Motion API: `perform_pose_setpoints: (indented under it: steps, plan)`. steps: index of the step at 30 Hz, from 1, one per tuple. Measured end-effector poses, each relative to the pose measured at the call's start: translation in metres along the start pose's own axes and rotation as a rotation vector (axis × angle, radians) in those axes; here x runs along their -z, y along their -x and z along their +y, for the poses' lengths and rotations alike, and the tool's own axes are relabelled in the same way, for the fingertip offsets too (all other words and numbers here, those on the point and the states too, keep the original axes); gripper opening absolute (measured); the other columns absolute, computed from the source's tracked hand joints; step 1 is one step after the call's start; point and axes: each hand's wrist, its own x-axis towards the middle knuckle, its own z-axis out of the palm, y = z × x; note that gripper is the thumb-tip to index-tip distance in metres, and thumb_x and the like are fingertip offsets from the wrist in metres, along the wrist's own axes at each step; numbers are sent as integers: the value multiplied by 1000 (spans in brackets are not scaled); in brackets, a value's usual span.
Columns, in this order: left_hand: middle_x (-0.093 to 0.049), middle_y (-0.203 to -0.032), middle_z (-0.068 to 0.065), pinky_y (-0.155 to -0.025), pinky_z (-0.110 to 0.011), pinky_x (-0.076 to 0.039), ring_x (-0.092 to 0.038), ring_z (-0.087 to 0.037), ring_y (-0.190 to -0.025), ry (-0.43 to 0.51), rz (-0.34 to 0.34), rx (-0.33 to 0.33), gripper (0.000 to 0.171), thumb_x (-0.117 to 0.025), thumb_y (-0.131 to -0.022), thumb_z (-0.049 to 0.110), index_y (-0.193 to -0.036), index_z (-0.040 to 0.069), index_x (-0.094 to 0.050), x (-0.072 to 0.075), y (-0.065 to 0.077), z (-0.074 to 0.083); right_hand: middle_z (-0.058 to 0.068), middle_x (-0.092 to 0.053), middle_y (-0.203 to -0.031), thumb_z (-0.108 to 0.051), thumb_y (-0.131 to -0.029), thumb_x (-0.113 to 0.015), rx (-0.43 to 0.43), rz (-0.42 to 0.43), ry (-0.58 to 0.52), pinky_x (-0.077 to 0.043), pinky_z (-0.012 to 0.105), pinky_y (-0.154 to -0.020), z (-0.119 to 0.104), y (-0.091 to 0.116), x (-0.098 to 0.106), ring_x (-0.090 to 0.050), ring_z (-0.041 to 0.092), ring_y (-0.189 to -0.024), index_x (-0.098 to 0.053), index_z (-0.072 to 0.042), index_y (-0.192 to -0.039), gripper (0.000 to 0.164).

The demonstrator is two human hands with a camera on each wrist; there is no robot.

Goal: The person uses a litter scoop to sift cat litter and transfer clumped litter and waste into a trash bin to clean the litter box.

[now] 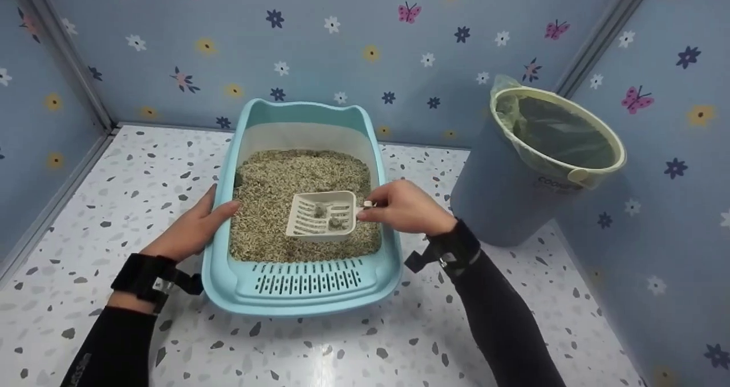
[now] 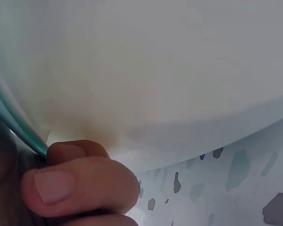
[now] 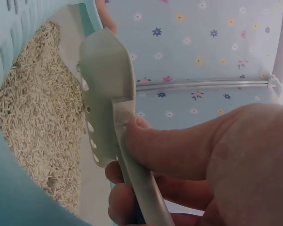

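Currently we've got the left hand (image 1: 188, 230) curled round the left rim of the litter box (image 1: 308, 306), thumb over the top. Right of it, our scoop (image 1: 328, 211) is over the litter (image 1: 302, 176), long axis roughly left-right, handle pinched in our right hand (image 1: 408, 207), the one nearer the bin (image 1: 496, 193) at far right.

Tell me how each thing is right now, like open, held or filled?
Scoop: held above the litter, small clumps in it
Litter box: open-topped, litter inside
Litter: spread across the box
Bin: open
Bin bag: lining the bin
Left hand: gripping the box's side
Right hand: holding the scoop's handle
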Motion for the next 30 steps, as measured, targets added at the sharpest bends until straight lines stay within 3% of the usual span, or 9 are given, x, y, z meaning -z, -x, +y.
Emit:
perform_pose_setpoints:
  steps: [5,7,10,16,23,30]
  plan:
    - [-58,-91,-16,-48,-34,-46,-42,-13,-51,-11,-2,14,83,-47,-117,60,-179,41,5,-2,0,0,0,-65,-74,-32,-102,-84,-24,52,20,-44,33,-60,9,8,8,-48,13,-62,-86,-16,-98,17]
    - [-56,-83,-12,-46,-33,-43,-40,-12,-50,-8,4,16,83,-47,-116,61,-179,43,4,0,2,1,1,-67,-75,-33,-102,-83,-7,48,21,-45,33,-60,8,5,6,-49,13,-62,-87,-15,-100,18]
    - [-60,-86,-14,-46,-34,-46,-45,-13,-51,6,2,11,82,-47,-116,61,-179,45,3,0,3,2,6,-76,-84,-32,-103,-83,11,31,10,-51,32,-62,2,-2,-1,-55,13,-65,-87,-14,-104,18]
    - [-60,-87,-14,-47,-37,-49,-46,-14,-52,-8,5,21,84,-47,-116,63,-178,44,5,-2,2,-1,1,-80,-90,-29,-102,-84,-8,36,-9,-56,32,-66,7,1,0,-63,19,-72,-88,-13,-108,17]
    - [-60,-86,-13,-46,-36,-47,-45,-13,-51,-5,2,19,83,-47,-116,62,-179,43,5,-3,3,-1,3,-73,-81,-32,-102,-83,-5,36,13,-45,33,-59,12,5,6,-49,13,-63,-87,-14,-104,19]
    - [-52,-79,-8,-45,-34,-43,-40,-12,-49,10,2,11,83,-47,-116,62,-179,44,3,-3,4,1,-5,-59,-72,-35,-104,-81,7,87,72,-42,34,-62,10,13,23,-50,14,-63,-86,-14,-98,22]
